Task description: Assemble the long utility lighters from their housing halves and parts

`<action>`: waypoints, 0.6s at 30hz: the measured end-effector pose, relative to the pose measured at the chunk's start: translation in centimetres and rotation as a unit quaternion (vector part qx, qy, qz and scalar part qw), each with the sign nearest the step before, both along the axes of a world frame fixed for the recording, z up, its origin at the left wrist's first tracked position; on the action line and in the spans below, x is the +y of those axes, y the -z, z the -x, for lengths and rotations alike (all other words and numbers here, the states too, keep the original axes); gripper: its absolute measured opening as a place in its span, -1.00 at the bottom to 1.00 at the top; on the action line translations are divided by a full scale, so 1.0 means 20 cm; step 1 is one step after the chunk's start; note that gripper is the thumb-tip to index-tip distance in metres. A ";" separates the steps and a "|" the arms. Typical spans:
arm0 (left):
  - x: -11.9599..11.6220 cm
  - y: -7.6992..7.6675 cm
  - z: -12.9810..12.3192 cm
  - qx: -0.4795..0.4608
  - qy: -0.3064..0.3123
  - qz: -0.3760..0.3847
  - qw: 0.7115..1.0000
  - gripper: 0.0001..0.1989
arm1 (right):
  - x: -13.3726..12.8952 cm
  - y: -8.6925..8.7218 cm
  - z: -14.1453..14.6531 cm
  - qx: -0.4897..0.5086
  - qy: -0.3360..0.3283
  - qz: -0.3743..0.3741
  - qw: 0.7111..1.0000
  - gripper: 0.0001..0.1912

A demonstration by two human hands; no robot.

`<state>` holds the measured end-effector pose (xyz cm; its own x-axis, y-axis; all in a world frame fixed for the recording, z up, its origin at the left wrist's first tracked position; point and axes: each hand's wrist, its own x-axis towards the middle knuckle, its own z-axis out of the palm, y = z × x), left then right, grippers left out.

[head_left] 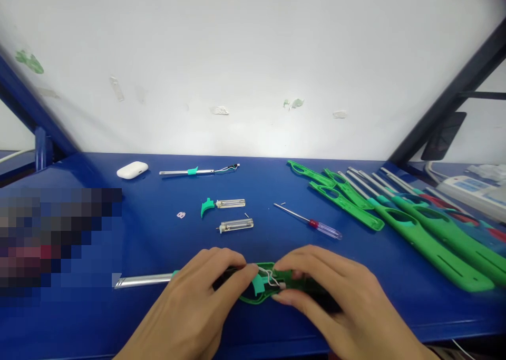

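Observation:
A green half shell of a long-nosed lighter (293,283) lies open at the front of the table, under both my hands. From its left end sticks out a silver metal tube (144,281). My left hand (201,294) is closed over the shell's left part, thumb and forefinger beside the teal trigger (258,285). Thin white wires (271,276) loop inside the shell, right of the trigger. My right hand (332,291) grips the shell's right part between thumb and fingers, close to the wire ends. Its palm hides the far end.
Behind my hands lie two clear fuel tanks (236,224), one with a teal trigger (207,206), and a screwdriver (310,222). Farther back are a wired metal tube (179,173) and a white case (133,170). Green shells (346,204) and whole lighters (435,249) spread along the right.

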<state>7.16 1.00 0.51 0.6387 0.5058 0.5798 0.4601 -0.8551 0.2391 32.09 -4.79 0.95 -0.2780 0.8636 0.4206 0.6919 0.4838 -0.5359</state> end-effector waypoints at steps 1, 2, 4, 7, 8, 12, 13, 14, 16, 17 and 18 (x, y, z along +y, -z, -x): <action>0.00 0.00 0.00 0.001 0.001 -0.005 1.000 -0.48 | 0.00 0.00 0.01 -0.001 0.001 0.010 1.000 -0.87; 0.00 -0.01 0.00 0.002 0.001 -0.009 1.000 -0.49 | 0.00 0.00 0.02 -0.005 0.000 0.014 1.000 -0.86; -0.01 -0.01 0.00 0.005 0.002 -0.007 1.000 -0.52 | 0.01 0.01 0.03 -0.020 -0.010 0.007 1.000 -0.83; -0.01 -0.01 0.00 -0.003 0.007 0.023 1.000 -0.64 | 0.03 0.03 0.06 -0.044 -0.011 -0.005 0.999 -0.74; -0.01 -0.01 -0.01 -0.006 0.009 0.033 0.999 -0.67 | 0.04 0.03 0.06 -0.048 -0.014 -0.002 0.999 -0.74; 0.00 -0.02 -0.02 -0.006 0.019 0.055 0.998 -0.64 | 0.06 0.02 0.07 -0.041 -0.031 0.020 0.998 -0.80; 0.00 -0.03 -0.02 -0.006 0.018 0.054 0.998 -0.64 | 0.06 0.02 0.07 -0.040 -0.027 0.017 0.999 -0.80; 0.00 -0.03 -0.01 -0.007 0.011 0.048 0.999 -0.65 | 0.06 0.02 0.07 -0.038 -0.021 0.010 0.999 -0.79; 0.00 -0.04 0.00 -0.006 -0.014 0.031 0.999 -0.68 | 0.05 0.02 0.07 -0.038 -0.015 0.003 0.999 -0.80; 0.00 -0.04 0.01 -0.005 -0.025 0.021 0.999 -0.68 | 0.05 0.02 0.07 -0.038 -0.016 0.003 0.999 -0.80; 0.00 -0.04 0.02 -0.001 -0.031 0.016 0.999 -0.68 | 0.05 0.03 0.07 -0.036 -0.017 0.003 0.999 -0.81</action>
<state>6.82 0.95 1.33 0.6042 0.5620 0.5648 0.5111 -0.8172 0.2664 30.74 -3.82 0.41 -0.3367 0.8559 0.3925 0.7122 0.5042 -0.4884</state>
